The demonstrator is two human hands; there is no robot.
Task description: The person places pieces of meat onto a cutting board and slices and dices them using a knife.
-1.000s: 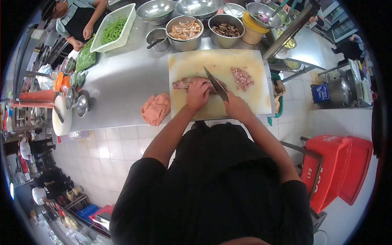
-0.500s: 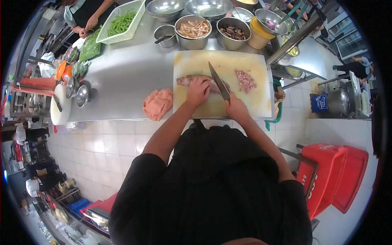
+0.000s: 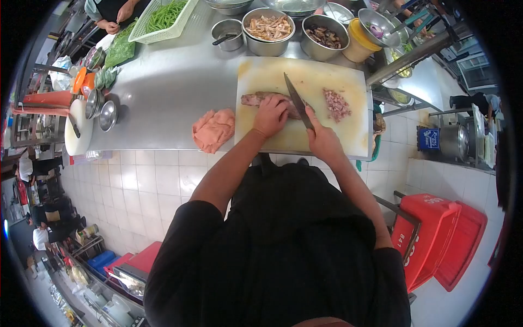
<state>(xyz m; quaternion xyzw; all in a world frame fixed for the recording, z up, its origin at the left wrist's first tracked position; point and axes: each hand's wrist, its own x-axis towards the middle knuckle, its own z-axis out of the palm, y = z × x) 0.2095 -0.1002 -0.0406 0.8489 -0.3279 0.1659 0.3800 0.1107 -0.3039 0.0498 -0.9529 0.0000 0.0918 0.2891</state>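
Observation:
On the white cutting board [image 3: 305, 73], stained yellow in places, lies a long piece of raw meat [image 3: 250, 100]. My left hand [image 3: 272, 114] presses down on it with fingers curled over the top, hiding its middle. My right hand [image 3: 326, 140] grips a large kitchen knife [image 3: 296, 95] by the handle. The blade points away from me and lies across the meat's right part, just right of my left fingers. I cannot tell whether the edge is cutting in. A small heap of diced meat [image 3: 337, 105] sits on the board to the right of the knife.
A crumpled pink cloth [image 3: 213, 131] lies left of the board. Behind stand metal pots of sliced food [image 3: 268, 28] and dark pieces [image 3: 325, 38], plus a small pot [image 3: 227, 35]. Green beans [image 3: 165, 16] fill a basket near another person's hands [image 3: 117, 19]. A red bin [image 3: 430, 234] stands right.
The whole view has shifted a little, so the board appears higher and further right. My right hand has its grip slightly altered, with a digit now stretched along the knife. My left hand stays on the meat.

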